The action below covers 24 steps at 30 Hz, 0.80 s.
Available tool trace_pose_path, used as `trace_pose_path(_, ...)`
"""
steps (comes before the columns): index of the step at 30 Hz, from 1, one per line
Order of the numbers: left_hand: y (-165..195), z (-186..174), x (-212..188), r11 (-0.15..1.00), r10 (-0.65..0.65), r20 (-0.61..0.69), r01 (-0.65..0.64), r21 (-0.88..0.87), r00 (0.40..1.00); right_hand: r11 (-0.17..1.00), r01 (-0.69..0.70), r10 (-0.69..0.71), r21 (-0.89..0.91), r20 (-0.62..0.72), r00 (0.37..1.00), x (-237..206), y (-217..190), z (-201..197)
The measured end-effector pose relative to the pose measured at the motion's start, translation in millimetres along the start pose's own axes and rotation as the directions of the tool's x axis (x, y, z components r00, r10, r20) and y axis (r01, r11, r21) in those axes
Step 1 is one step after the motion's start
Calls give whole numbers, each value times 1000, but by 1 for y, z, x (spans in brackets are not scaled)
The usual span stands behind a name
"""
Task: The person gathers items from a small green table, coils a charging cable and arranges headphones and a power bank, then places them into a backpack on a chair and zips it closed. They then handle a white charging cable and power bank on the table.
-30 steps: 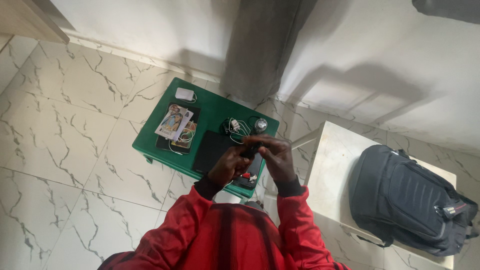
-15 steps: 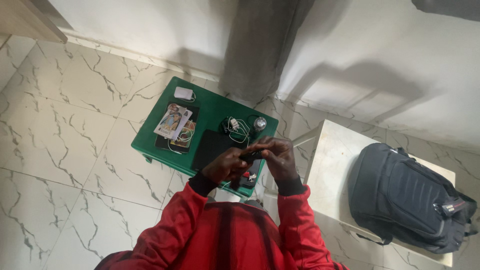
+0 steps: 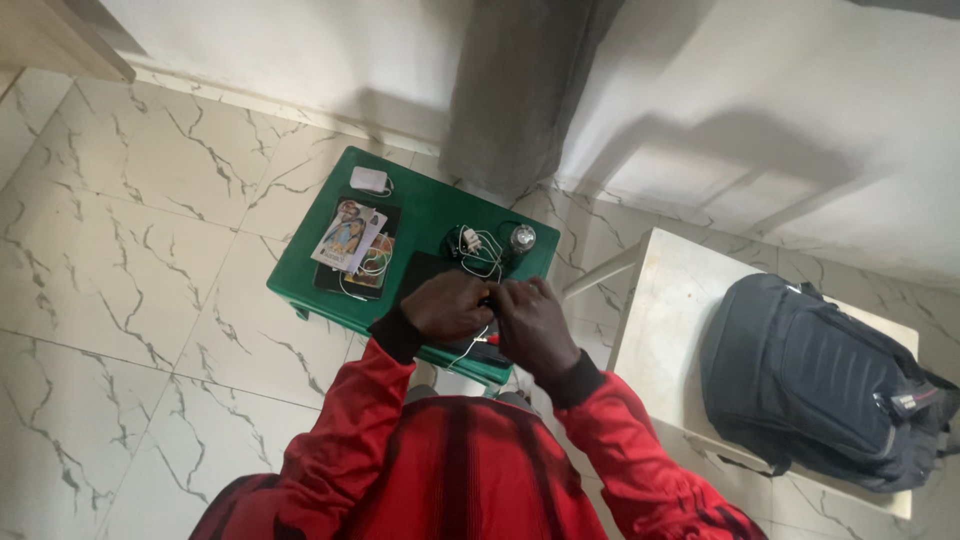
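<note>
My left hand [image 3: 448,306] and my right hand [image 3: 530,318] meet over the near right part of a small green table [image 3: 430,205]. Their fingertips pinch a small dark object between them, too small to identify. A thin white cable [image 3: 470,345] hangs down from my hands. Under my hands lies a black flat device [image 3: 418,268]. Both arms wear red sleeves with black cuffs.
On the table lie a white charger [image 3: 369,180], printed cards on a dark phone [image 3: 350,240], a tangle of white cable [image 3: 478,248] and a small round clear object [image 3: 522,237]. A white stool [image 3: 665,330] at right carries a dark backpack [image 3: 815,375]. A grey curtain [image 3: 510,90] hangs behind.
My hands have shifted slightly on the small object and come closer together; the view has tilted a little. Nothing on the table has moved.
</note>
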State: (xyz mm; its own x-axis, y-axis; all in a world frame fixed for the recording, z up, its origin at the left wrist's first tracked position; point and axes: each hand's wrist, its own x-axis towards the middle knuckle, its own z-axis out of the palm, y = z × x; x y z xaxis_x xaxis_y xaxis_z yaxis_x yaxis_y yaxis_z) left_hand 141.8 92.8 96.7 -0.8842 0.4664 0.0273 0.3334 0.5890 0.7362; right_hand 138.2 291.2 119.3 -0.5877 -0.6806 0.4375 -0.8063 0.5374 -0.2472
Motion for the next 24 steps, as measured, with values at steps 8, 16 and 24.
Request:
trace_pose_path(8, 32, -35, -10, 982, -147, -203, 168, 91, 968, 926, -272, 274, 260, 26, 961, -8, 20, 24)
trace_pose_path(16, 29, -37, -20, 955, -135, -156, 87, -284, 978, 805, -249, 232, 538, 101, 968, -26, 39, 20)
trace_pose_path(24, 26, 0, -22, 787, -110, -161, -13, -617, 981, 265, -340, 392, 902, 222, 893, -35, 46, 72)
